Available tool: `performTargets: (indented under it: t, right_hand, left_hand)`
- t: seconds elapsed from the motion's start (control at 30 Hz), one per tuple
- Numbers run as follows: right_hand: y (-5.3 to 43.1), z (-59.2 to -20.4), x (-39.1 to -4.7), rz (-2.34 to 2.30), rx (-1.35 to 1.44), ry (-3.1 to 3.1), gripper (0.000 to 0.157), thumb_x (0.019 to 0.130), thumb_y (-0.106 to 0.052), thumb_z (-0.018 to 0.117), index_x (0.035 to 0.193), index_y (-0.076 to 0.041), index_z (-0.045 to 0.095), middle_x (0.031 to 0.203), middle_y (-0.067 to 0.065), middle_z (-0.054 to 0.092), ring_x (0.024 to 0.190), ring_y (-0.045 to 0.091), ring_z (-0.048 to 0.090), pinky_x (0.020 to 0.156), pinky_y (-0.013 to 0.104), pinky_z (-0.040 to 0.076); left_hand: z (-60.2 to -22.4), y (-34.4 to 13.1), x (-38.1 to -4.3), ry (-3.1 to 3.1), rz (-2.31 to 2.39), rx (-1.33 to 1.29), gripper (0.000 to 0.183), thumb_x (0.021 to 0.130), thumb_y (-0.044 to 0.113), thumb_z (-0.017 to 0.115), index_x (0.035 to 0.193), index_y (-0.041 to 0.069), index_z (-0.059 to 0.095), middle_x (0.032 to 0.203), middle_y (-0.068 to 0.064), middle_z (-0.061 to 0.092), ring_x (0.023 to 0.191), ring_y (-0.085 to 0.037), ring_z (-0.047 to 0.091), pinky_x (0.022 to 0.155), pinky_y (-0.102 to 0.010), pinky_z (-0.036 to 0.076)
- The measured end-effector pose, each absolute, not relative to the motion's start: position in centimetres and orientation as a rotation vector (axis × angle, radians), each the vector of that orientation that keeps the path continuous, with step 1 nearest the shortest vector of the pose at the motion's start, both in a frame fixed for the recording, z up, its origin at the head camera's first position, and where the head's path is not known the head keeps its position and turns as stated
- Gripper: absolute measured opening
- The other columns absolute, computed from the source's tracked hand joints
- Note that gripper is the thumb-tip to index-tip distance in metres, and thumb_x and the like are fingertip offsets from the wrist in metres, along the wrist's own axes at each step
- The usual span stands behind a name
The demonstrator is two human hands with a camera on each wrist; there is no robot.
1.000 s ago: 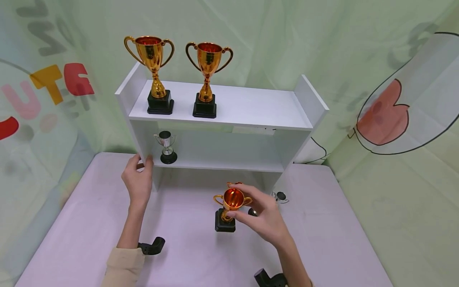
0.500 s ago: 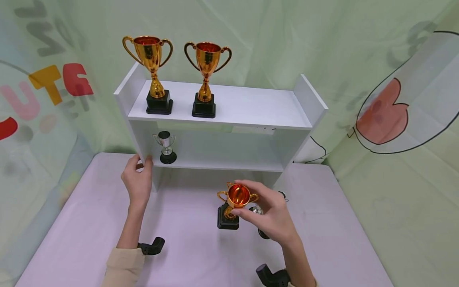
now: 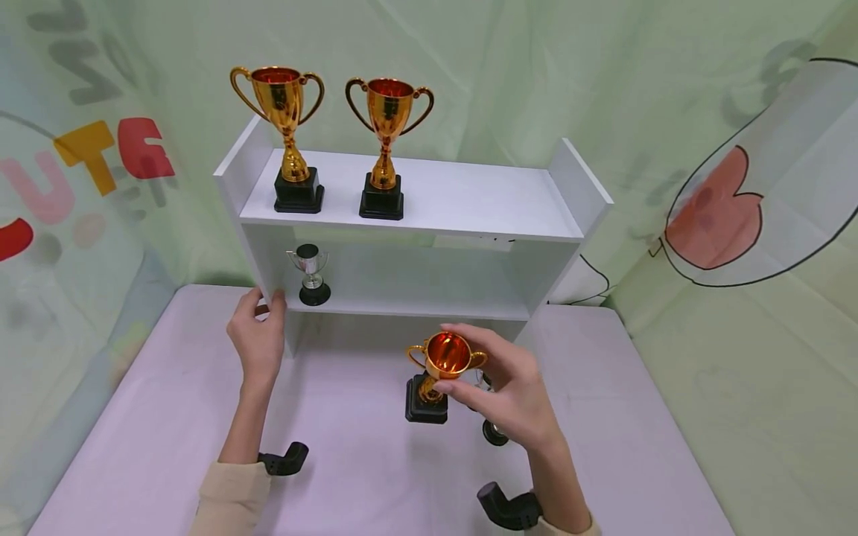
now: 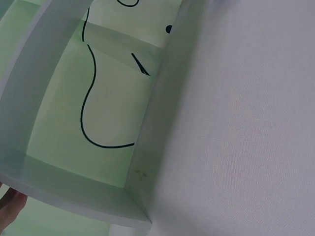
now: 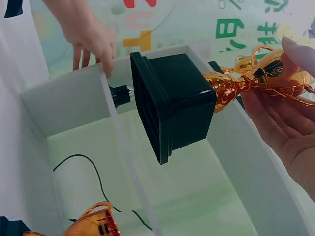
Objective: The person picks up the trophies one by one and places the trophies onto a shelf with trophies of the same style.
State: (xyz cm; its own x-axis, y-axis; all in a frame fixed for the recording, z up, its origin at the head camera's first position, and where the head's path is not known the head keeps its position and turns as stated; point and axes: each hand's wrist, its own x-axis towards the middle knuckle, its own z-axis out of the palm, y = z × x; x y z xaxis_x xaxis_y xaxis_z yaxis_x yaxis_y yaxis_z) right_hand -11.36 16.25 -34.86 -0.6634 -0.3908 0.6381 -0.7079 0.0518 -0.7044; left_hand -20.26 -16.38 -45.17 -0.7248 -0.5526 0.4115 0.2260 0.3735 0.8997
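Note:
My right hand (image 3: 519,387) holds a gold trophy cup (image 3: 447,356) on a square black base, thumb and fingers around the cup. It hangs in front of the white shelf unit (image 3: 429,197). In the right wrist view the trophy's black base (image 5: 184,101) faces the camera, tilted sideways. My left hand (image 3: 259,339) grips the unit's left side panel; in the left wrist view only its fingertips (image 4: 12,209) show at the edge. Two larger gold trophies, one at left (image 3: 281,134) and one beside it (image 3: 386,149), stand on the top shelf. A small silver trophy (image 3: 312,275) stands on the middle shelf's left.
Beside the right hand, a round black trophy base (image 3: 494,433) shows, the rest mostly hidden. Another gold trophy (image 5: 93,223) lies at the right wrist view's lower edge. A pale cloth covers the table (image 3: 355,476). Printed curtains (image 3: 503,74) hang behind and beside the unit.
My right hand has carried the gold trophy slightly right and up toward the shelf unit. More of the silver trophies' bases shows beside that hand. My left hand has stayed in place.

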Motion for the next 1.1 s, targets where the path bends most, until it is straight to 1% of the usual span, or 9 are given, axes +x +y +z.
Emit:
performTargets:
  t: [0.07,0.13,0.23,0.33,0.53,0.7,0.8,1.0,1.1]
  right_hand:
    - [16.2,-34.4,-11.4,1.65,1.105,-2.052,0.067,0.068,0.023,0.081,0.131,0.011,0.061,0.12,0.007,0.072,0.101,0.014,0.07,0.086,0.026,0.06]
    - [16.2,-34.1,-11.4,1.645,1.1,-2.037,0.067,0.068,0.022,0.081,0.131,0.011,0.061,0.12,0.005,0.072,0.101,0.014,0.07,0.086,0.026,0.06]
    - [16.2,-33.6,-11.6,1.652,1.107,-2.007,0.064,0.07,0.02,0.081,0.131,0.012,0.06,0.119,0.005,0.072,0.099,0.014,0.07,0.087,0.026,0.06]
    - [16.1,-33.1,-11.6,1.662,1.105,-1.987,0.062,0.073,0.018,0.081,0.131,0.013,0.06,0.118,0.006,0.072,0.099,0.015,0.07,0.088,0.027,0.06]
    - [16.2,-31.9,-11.8,1.67,1.06,-1.985,0.062,0.072,0.02,0.08,0.13,0.013,0.06,0.117,0.004,0.073,0.099,0.014,0.07,0.087,0.026,0.059]
    - [16.4,-31.0,-12.2,1.646,1.019,-2.005,0.063,0.071,0.024,0.076,0.13,0.012,0.061,0.115,0.001,0.073,0.097,0.015,0.07,0.087,0.026,0.06]
    - [16.5,-30.5,-12.3,1.625,0.989,-2.016,0.061,0.072,0.023,0.076,0.13,0.01,0.063,0.114,0.001,0.073,0.096,0.015,0.07,0.088,0.025,0.059]
    - [16.3,-29.7,-12.5,1.61,0.945,-2.021,0.061,0.074,0.022,0.075,0.131,0.008,0.063,0.113,0.001,0.073,0.095,0.014,0.07,0.09,0.023,0.058]
    - [16.2,-29.3,-12.7,1.608,0.931,-2.021,0.061,0.073,0.023,0.076,0.131,0.008,0.063,0.113,0.0,0.073,0.094,0.014,0.07,0.091,0.023,0.058]
  left_hand:
    - [-45.2,-16.4,-20.3,-1.935,-1.423,0.279,0.025,0.099,0.013,0.065,0.12,0.002,0.074,0.116,-0.016,0.073,0.085,-0.017,0.062,0.066,-0.008,0.047]
    - [-45.2,-16.4,-20.2,-1.938,-1.421,0.279,0.025,0.099,0.014,0.065,0.12,0.003,0.073,0.116,-0.016,0.073,0.084,-0.014,0.062,0.066,-0.007,0.047]
    - [-45.2,-16.4,-20.2,-1.937,-1.42,0.281,0.026,0.099,0.014,0.065,0.12,0.003,0.074,0.116,-0.015,0.073,0.083,-0.008,0.06,0.066,-0.007,0.047]
    - [-45.2,-16.3,-20.2,-1.936,-1.412,0.28,0.025,0.099,0.014,0.065,0.12,0.003,0.074,0.116,-0.016,0.073,0.082,-0.005,0.059,0.066,-0.007,0.047]
    - [-45.3,-16.4,-20.2,-1.938,-1.403,0.274,0.025,0.099,0.014,0.065,0.12,0.002,0.074,0.116,-0.016,0.073,0.082,-0.003,0.06,0.066,-0.007,0.046]
    - [-45.2,-16.3,-20.2,-1.928,-1.41,0.277,0.025,0.099,0.013,0.065,0.12,0.001,0.073,0.116,-0.017,0.073,0.084,-0.016,0.062,0.065,-0.008,0.046]
    - [-45.1,-16.3,-20.2,-1.928,-1.417,0.273,0.025,0.098,0.012,0.065,0.119,0.001,0.073,0.115,-0.018,0.073,0.085,-0.019,0.062,0.066,-0.008,0.045]
    - [-45.1,-16.3,-20.2,-1.934,-1.42,0.279,0.024,0.098,0.012,0.066,0.118,0.002,0.074,0.115,-0.017,0.073,0.081,-0.002,0.059,0.066,-0.008,0.046]
    - [-45.1,-16.3,-20.2,-1.934,-1.416,0.274,0.025,0.098,0.013,0.066,0.119,0.002,0.074,0.116,-0.016,0.073,0.08,0.001,0.058,0.065,-0.008,0.046]
